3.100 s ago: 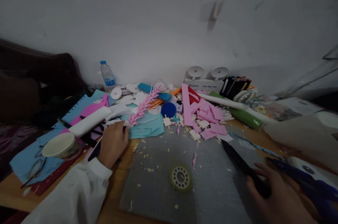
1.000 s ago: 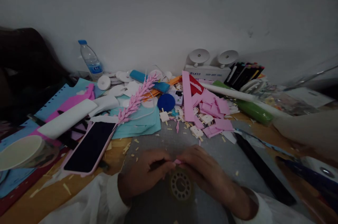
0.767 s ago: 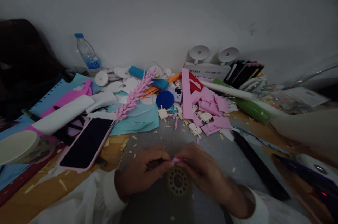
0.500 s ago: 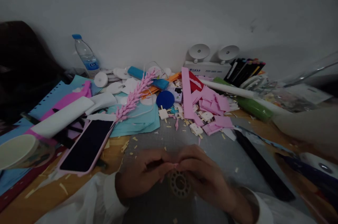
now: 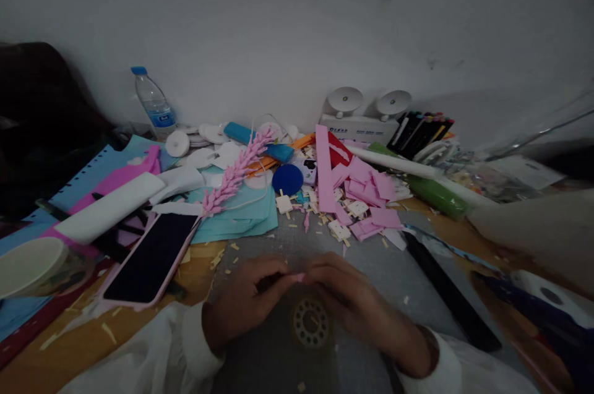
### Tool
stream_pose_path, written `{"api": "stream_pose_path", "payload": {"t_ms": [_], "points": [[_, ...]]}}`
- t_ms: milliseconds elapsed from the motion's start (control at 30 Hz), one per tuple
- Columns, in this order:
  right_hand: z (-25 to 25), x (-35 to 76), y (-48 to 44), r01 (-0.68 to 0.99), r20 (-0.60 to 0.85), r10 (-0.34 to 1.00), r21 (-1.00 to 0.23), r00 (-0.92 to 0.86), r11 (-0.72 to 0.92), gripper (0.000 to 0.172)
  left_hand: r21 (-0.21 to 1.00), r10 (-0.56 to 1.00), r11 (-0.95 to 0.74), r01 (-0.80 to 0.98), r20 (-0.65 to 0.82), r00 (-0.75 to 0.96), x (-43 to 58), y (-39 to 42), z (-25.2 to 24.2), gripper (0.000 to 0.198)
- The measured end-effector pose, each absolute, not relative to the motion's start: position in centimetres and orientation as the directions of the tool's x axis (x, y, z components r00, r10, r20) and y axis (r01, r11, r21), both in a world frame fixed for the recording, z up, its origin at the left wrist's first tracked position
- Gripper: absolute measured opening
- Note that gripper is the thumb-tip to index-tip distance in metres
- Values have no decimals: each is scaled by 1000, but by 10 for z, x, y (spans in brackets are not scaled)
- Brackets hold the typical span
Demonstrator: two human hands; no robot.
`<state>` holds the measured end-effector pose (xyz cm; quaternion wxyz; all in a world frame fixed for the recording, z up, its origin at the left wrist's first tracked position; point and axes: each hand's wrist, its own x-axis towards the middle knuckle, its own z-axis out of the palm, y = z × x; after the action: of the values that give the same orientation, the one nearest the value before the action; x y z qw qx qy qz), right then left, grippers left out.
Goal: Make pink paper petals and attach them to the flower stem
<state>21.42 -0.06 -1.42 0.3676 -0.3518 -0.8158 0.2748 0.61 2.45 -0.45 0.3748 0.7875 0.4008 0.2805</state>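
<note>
Over the grey mat (image 5: 264,357), my left hand (image 5: 253,292) and my right hand (image 5: 348,295) meet fingertip to fingertip. Between them shows a small piece of pink paper (image 5: 299,278), pinched by my left thumb and forefinger. The right fingers are closed at its other end, slightly blurred, and much of the piece is hidden. Below the hands, a round pattern with a ring of dark holes (image 5: 310,323) shows on the mat. Ahead lie pink paper pieces (image 5: 366,180) and a long pink strip (image 5: 325,165). A pink braided spike (image 5: 239,171) rests on turquoise sheets (image 5: 250,214).
On the left are a phone (image 5: 151,258), a paper cup (image 5: 32,267) and a water bottle (image 5: 153,100). To the right lie a black bar (image 5: 450,289) and a green roll (image 5: 436,196). Markers (image 5: 422,131) and a white two-lamp unit (image 5: 359,125) stand by the wall.
The view has shifted slightly. My right hand has drawn a little apart from the left at the fingertips, and more of the pink piece shows between them.
</note>
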Motion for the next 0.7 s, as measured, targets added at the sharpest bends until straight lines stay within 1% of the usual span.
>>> {"api": "stream_pose_path", "payload": {"t_ms": [67,133,200,233,300,433,500,600,700], "points": [[-15,226,7,470,412,786,-638,-461,610,30,775,884,-407,484,202,421,4,30,-9,18],[-17,241,17,623,472,813,-535,-341,571,36,746,915,-396,536,275,294,1,37,-13,17],[-22,256,28,777,510,834,-432,-208,458,31,723,920,-390,570,332,208,-2,44,-19,19],[-24,263,33,813,519,838,-409,-165,414,26,712,917,-393,582,352,188,-3,46,-21,21],[-31,273,43,852,528,841,-383,-115,357,20,683,905,-411,604,382,184,-4,49,-25,25],[-40,279,55,881,536,840,-353,-86,315,16,624,866,-475,621,455,205,-4,48,-26,29],[-40,279,56,884,551,832,-353,-67,305,12,620,851,-504,601,477,221,-3,46,-23,27],[-36,277,56,885,596,803,-373,-1,277,14,631,835,-535,562,494,241,-2,43,-20,23],[-35,273,56,887,615,787,-388,46,251,13,636,832,-545,546,488,262,-1,41,-19,22]]}}
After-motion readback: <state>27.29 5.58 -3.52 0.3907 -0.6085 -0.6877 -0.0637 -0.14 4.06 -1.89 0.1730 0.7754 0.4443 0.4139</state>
